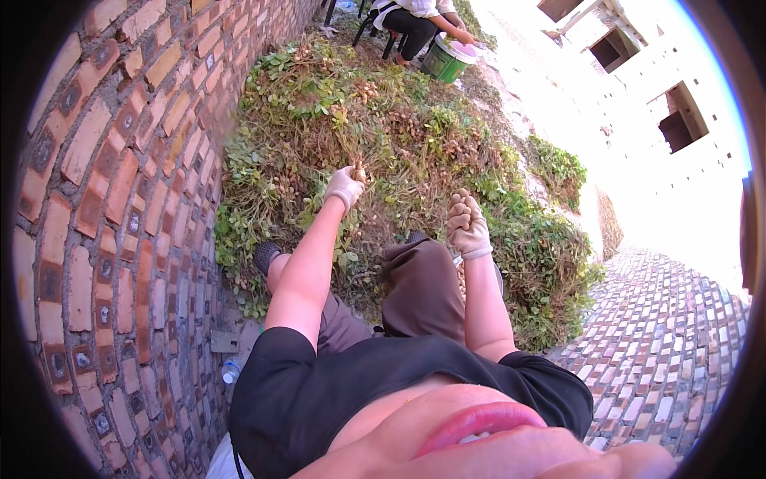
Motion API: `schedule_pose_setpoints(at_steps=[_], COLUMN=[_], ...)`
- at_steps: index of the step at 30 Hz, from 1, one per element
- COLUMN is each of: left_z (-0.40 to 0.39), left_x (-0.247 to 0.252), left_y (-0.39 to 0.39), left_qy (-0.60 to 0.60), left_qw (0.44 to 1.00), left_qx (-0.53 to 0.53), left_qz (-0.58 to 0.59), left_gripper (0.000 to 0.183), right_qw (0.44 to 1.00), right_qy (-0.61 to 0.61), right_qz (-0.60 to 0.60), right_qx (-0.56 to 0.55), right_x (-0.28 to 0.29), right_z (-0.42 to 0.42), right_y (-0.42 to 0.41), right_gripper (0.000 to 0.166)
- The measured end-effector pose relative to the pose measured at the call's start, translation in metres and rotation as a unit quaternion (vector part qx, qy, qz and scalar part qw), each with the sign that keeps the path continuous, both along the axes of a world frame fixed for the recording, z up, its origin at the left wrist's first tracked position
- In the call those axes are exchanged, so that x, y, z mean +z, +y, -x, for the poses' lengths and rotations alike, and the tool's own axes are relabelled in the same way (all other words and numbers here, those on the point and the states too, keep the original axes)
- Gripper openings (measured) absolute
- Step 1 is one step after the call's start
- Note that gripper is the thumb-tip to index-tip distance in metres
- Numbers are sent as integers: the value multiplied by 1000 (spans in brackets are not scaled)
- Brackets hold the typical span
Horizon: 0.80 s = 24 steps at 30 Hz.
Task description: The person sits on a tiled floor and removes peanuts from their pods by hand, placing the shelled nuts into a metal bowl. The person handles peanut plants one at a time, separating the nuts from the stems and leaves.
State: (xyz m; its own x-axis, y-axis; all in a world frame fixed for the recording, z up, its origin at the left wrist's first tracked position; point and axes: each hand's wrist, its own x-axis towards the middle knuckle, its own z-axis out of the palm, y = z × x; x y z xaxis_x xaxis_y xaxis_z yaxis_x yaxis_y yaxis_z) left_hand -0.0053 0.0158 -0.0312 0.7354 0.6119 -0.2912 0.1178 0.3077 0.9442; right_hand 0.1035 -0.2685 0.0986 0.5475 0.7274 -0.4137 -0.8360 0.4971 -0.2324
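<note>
My left hand (344, 188), in a pale work glove, grips a small bunch of peanuts (359, 173) above a heap of pulled peanut plants (395, 143). To the right, my right hand (468, 224) wears a similar glove with tan-coated fingers. Its fingers are curled upward, and whether anything lies inside them is unclear. Under my right forearm, partly hidden by it and my knee, is a container of picked peanuts (461, 281). Leaves, stems and clusters of pods spread around both hands.
A brick wall (119, 179) rises close on my left. A plastic bottle (231, 371) stands at its foot. Beyond the heap, another person (413, 21) sits by a green bucket (447, 60). Brick paving (652, 335) lies to the right.
</note>
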Motion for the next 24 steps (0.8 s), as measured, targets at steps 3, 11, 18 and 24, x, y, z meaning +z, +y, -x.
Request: schedule_pose_setpoints(at_steps=[3,11,18,24], left_z=[-1,-10,-1,-10], left_x=[-7,-23,-18,10], left_y=[4,3,16,-8], left_qy=[15,-8,-3,31], left_qw=[1000,1000,999,999], left_qx=[8,8,18,-6], left_qz=[-27,-11,-44,-22], left_gripper=[28,21,17,27], right_qw=[1000,998,1000,998], right_qy=[-7,43,15,-54], right_qz=[8,-27,-21,10], right_qx=[-9,23,-1,-29], right_x=[4,-8,1,5], right_z=[3,1,-3,-23], right_y=[8,4,8,-40], right_gripper=[19,20,17,15])
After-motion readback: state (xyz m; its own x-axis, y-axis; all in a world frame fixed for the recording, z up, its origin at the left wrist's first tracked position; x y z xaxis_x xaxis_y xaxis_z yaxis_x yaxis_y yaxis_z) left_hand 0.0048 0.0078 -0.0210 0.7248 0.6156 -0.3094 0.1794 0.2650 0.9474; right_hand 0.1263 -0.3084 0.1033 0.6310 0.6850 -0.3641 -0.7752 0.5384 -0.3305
